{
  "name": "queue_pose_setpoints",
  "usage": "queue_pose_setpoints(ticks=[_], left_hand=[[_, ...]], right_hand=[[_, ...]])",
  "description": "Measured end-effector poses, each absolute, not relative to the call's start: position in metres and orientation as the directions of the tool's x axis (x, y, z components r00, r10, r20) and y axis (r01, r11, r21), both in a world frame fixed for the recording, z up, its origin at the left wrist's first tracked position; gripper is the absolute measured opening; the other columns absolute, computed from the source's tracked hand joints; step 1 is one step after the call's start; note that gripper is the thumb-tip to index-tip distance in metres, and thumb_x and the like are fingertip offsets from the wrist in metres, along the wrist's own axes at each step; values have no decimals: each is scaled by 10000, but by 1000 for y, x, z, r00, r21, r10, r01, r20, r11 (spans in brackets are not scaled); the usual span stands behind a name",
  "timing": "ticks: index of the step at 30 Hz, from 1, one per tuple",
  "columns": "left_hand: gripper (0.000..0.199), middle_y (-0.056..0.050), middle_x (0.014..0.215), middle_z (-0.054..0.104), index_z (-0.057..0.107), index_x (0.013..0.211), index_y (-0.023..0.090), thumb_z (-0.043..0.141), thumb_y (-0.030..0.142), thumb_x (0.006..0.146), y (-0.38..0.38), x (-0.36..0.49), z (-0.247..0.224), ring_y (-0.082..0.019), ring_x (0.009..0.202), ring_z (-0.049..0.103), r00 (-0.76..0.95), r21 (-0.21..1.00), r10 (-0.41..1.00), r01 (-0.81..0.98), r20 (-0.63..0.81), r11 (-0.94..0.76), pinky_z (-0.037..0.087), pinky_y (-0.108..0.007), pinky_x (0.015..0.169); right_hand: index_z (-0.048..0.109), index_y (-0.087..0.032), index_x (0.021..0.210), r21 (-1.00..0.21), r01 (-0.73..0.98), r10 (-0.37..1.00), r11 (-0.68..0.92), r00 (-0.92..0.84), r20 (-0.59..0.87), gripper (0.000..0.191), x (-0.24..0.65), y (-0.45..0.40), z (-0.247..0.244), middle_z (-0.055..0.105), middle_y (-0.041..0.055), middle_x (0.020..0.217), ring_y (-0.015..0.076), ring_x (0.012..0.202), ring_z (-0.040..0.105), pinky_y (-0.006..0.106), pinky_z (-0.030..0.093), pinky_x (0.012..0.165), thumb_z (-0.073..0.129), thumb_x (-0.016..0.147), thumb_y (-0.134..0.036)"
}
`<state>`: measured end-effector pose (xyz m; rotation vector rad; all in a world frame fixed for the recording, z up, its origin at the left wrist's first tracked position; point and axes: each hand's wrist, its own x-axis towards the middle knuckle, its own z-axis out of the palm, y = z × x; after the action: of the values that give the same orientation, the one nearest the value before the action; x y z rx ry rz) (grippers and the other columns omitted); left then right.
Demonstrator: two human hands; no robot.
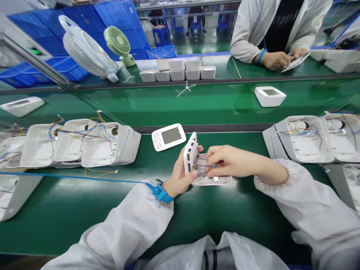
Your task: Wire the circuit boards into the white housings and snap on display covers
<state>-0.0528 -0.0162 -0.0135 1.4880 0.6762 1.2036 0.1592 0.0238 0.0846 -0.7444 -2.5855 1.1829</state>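
Observation:
My left hand [180, 172], with a blue wrist strap [163, 192] on its wrist, grips a white front panel [191, 153] and tilts it up on edge. Beside the panel an open white housing [212, 182] lies on the green bench, its inside facing up. Thin coloured wires [203, 166] run between panel and housing. The fingers of my right hand [227, 161] are pinched together on these wires above the housing; their tips are partly hidden. Just behind my left hand lies another white panel with a grey screen [170, 137] and several buttons.
White housings with loose wires stand in rows at left [98, 150] and right [309, 138]. A finished-looking white unit [270, 96] sits on the green belt. Small white boxes [177, 75], a green fan [118, 41] and a co-worker's hands [277, 60] are beyond.

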Motion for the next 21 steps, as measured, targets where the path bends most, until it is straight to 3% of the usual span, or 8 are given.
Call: queue_pose_setpoints(ticks=[6, 11, 14, 17, 21], left_hand=[[742, -165, 1442, 461, 313, 1475, 210, 620, 482, 856, -14, -54, -17, -354, 1341, 448, 356, 930, 860, -183, 365, -320, 316, -570, 1143], [712, -167, 1447, 450, 335, 1465, 207, 619, 458, 863, -13, -55, -20, -356, 1345, 444, 361, 920, 848, -198, 388, -337, 312, -577, 1146], [750, -167, 1450, 444, 294, 1487, 219, 622, 467, 860, -14, -54, -18, -356, 1346, 443, 366, 929, 855, -183, 367, -320, 327, -572, 1139], [782, -158, 1449, 443, 269, 1497, 234, 640, 465, 849, -16, -52, -12, -348, 1347, 440, 371, 939, 863, -154, 344, -308, 348, -551, 1133], [782, -145, 1475, 408, 274, 1483, 254, 664, 452, 834, -17, -47, -3, -331, 1363, 417, 371, 935, 858, -126, 355, -332, 336, -538, 1147]], right_hand=[[756, -205, 903, -836, 343, 558, 429, -828, -53, 127, 160, 35, 72, 657, 0, 856, 112, 759, 613, 211, 452, 684, 631, 895, -183], [756, -191, 866, -790, 300, 514, 535, -857, 22, 83, 159, 37, 61, 669, -19, 731, 100, 634, 585, 207, 412, 590, 674, 870, -179], [743, -189, 850, -668, 285, 473, 687, -874, 113, 94, 158, 37, 53, 668, -13, 714, 118, 647, 577, 234, 402, 605, 659, 889, -199], [740, -181, 845, -456, 374, 493, 807, -852, 174, 103, 154, 37, 47, 682, 52, 889, 181, 824, 590, 288, 419, 685, 643, 879, -182], [761, -190, 838, -308, 527, 589, 792, -791, 163, 149, 148, 34, 42, 651, 95, 1040, 219, 909, 560, 342, 419, 745, 619, 860, -148]])
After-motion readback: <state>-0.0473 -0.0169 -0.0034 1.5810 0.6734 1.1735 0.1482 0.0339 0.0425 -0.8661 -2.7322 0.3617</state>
